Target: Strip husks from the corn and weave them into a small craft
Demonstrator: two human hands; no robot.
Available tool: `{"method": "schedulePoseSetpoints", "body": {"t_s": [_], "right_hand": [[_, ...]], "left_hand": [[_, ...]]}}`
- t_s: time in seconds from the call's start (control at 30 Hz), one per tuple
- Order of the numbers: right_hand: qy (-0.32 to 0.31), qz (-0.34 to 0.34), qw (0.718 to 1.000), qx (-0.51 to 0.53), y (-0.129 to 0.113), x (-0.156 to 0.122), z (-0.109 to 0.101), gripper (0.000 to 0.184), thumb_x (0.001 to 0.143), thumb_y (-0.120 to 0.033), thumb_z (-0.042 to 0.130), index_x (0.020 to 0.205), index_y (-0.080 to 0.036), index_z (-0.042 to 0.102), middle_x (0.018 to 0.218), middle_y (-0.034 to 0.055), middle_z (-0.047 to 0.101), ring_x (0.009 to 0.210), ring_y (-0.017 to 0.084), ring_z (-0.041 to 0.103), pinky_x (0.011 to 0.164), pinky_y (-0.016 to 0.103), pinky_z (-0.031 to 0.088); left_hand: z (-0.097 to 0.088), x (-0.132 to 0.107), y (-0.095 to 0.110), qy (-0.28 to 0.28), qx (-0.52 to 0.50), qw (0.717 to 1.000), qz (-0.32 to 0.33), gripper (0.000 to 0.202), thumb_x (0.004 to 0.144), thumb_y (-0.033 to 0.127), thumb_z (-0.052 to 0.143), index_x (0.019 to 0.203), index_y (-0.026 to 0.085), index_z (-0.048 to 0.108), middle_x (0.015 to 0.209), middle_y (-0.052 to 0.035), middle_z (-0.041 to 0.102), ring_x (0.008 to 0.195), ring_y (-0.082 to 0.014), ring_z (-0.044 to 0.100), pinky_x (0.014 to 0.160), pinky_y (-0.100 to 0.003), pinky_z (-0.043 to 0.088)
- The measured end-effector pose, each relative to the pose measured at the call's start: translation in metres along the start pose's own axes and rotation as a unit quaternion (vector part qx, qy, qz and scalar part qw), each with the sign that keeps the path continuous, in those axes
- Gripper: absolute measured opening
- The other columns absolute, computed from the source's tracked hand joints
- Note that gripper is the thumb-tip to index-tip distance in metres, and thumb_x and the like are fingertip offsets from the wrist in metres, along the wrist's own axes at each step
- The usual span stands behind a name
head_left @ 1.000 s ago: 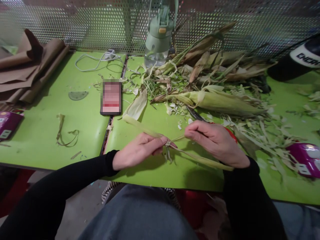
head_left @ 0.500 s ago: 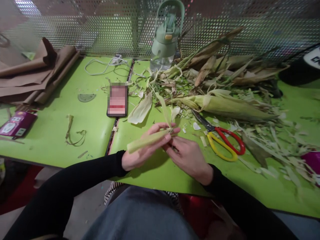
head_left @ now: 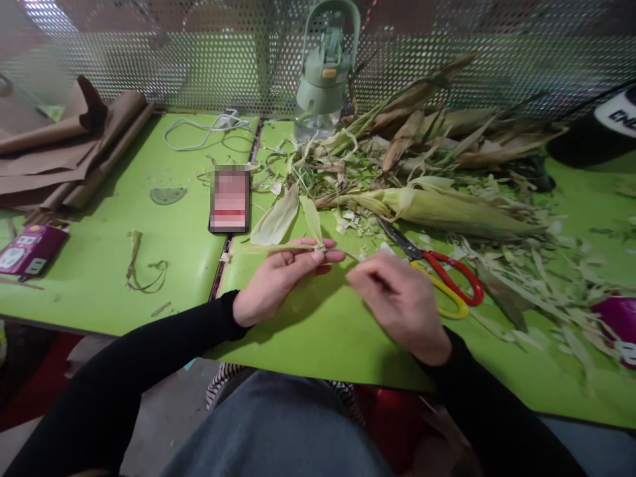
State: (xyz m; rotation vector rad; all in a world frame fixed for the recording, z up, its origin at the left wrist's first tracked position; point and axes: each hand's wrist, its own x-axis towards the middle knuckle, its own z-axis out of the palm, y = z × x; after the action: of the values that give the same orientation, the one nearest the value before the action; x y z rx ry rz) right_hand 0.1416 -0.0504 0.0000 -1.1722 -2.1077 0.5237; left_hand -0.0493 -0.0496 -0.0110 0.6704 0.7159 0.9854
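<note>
My left hand pinches a knotted strip of pale corn husk above the green table; one leaf end sticks up from the pinch and a thin end runs left. My right hand, fingers closed, pulls a thin strand of the same husk to the right; it is a little blurred. Red and yellow scissors lie just right of that hand. An unhusked corn cob lies behind them.
A heap of husks and stalks fills the back right, with scraps spread to the right. A phone, a white cable, a green water bottle, brown paper and purple packets also lie here.
The hands drew together over the husk, then parted again. The husk strip turned from pointing down-left to lying level, and my right hand moved right, pulling a strand.
</note>
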Motion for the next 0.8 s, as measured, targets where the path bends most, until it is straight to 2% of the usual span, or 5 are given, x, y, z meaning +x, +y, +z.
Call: {"method": "schedulePoseSetpoints", "body": {"t_s": [0.07,0.27,0.47,0.67,0.8], "right_hand": [[0.063,0.005,0.996,-0.063,0.006,0.004,-0.007,0.021,0.095,-0.042,0.058,0.101,-0.024,0.067,0.102,0.0109,0.071,0.097,0.027,0.065,0.081,0.042,0.051],[-0.063,0.025,0.998,0.002,0.015,0.006,-0.009,0.038,0.101,-0.049,0.046,0.120,-0.022,0.063,0.121,0.0120,0.068,0.114,0.027,0.063,0.094,0.043,0.051],[-0.126,0.029,0.991,0.020,0.007,0.005,-0.006,0.035,0.103,-0.043,0.046,0.079,-0.021,0.060,0.071,0.0018,0.063,0.065,0.016,0.060,0.060,0.028,0.044],[-0.068,-0.005,0.998,-0.001,-0.005,0.001,-0.006,0.027,0.101,-0.030,0.048,0.077,-0.022,0.058,0.063,-0.0014,0.057,0.054,0.012,0.050,0.054,0.027,0.037],[-0.088,0.026,0.995,0.034,-0.010,-0.002,-0.014,0.030,0.100,-0.031,0.049,0.073,-0.022,0.057,0.057,-0.0040,0.053,0.049,0.010,0.045,0.051,0.026,0.034]], "left_hand": [[-0.002,0.001,0.002,-0.008,-0.003,1.000,-0.010,0.022,0.086,0.025,0.073,0.104,0.014,0.068,0.111,-0.0089,0.076,0.107,-0.0195,0.071,0.096,-0.033,0.053],[-0.007,0.006,0.001,-0.043,0.042,0.998,-0.023,0.027,0.081,0.028,0.078,0.100,0.013,0.067,0.090,-0.0062,0.077,0.089,-0.0153,0.072,0.087,-0.030,0.055],[-0.011,0.007,-0.002,-0.072,0.169,0.983,-0.006,0.030,0.083,0.036,0.074,0.098,0.013,0.062,0.091,-0.0041,0.071,0.077,-0.0108,0.066,0.081,-0.028,0.055],[-0.006,-0.001,0.002,-0.065,0.358,0.931,0.031,0.028,0.089,0.043,0.064,0.092,0.017,0.056,0.076,0.0012,0.059,0.066,-0.0092,0.053,0.061,-0.023,0.045],[-0.005,-0.004,0.009,-0.073,0.435,0.894,0.085,0.022,0.093,0.038,0.058,0.087,0.017,0.057,0.074,0.0002,0.061,0.067,-0.0097,0.053,0.064,-0.023,0.043]]}}
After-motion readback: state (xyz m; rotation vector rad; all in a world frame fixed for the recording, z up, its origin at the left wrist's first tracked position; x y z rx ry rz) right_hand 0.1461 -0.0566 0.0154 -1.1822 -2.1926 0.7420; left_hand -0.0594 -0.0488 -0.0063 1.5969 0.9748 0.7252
